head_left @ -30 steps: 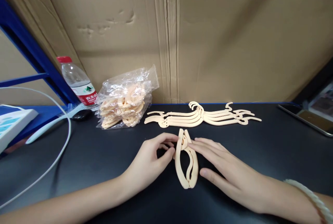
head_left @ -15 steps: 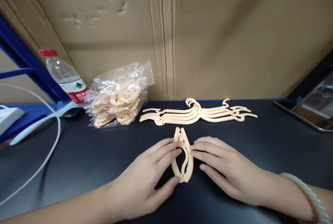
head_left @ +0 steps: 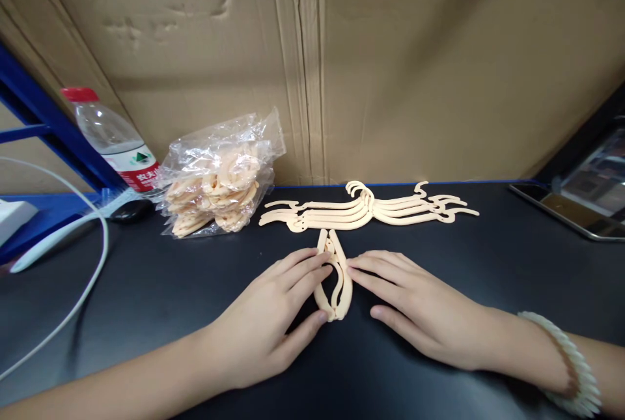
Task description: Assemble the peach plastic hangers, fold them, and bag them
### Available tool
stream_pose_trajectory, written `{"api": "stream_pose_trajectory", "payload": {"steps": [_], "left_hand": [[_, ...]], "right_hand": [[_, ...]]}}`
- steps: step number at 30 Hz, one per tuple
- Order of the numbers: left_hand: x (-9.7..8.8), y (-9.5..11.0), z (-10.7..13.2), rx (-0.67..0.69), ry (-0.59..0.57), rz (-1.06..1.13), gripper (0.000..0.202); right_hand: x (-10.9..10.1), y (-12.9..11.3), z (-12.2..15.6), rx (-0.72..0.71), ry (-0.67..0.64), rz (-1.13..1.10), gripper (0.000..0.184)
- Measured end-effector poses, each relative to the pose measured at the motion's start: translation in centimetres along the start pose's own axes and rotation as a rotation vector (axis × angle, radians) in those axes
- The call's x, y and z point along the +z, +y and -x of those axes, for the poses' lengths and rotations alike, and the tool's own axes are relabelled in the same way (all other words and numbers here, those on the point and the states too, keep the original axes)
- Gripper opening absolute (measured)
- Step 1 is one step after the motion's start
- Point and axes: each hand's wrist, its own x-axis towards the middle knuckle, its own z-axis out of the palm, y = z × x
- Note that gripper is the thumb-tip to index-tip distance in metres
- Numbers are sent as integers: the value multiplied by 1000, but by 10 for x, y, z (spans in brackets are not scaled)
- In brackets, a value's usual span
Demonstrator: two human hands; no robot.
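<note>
A beige folding clothes hanger [head_left: 346,290] lies folded on the black tabletop, its two arms close together and its hook curled between them. My left hand [head_left: 266,316] holds its left side, with fingertips over the arm and hook and the thumb at the lower end. From the right, the fingertips of my right hand [head_left: 424,309] touch the other arm; those fingers are stretched out and the thumb stands apart from the hanger. Just beyond, several unfolded hangers [head_left: 336,217] of the same kind lie nested in a row, hooks pointing away.
Clear plastic bags [head_left: 219,179] of folded hangers are piled at the back left. Near them are a red-capped water bottle [head_left: 112,137], a dark rounded object [head_left: 131,211] and a white cable [head_left: 105,251]. A phone-like device [head_left: 571,211] lies at right. Cardboard [head_left: 415,81] stands behind.
The folded hanger has slid slightly away from me and to the left, both hands moving along with it. The whole view has also shifted a little.
</note>
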Motion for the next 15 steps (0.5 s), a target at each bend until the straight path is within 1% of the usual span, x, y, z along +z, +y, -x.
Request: {"api": "stream_pose_trajectory", "payload": {"steps": [11,15], "left_hand": [[3,-3,1,6,39,-17,43],[3,-2,3,4,28,-33,44]], "right_hand": [[-2,-3,-1,22,-30,11,48],[-4,-6,-1,39,-47,17,48]]}}
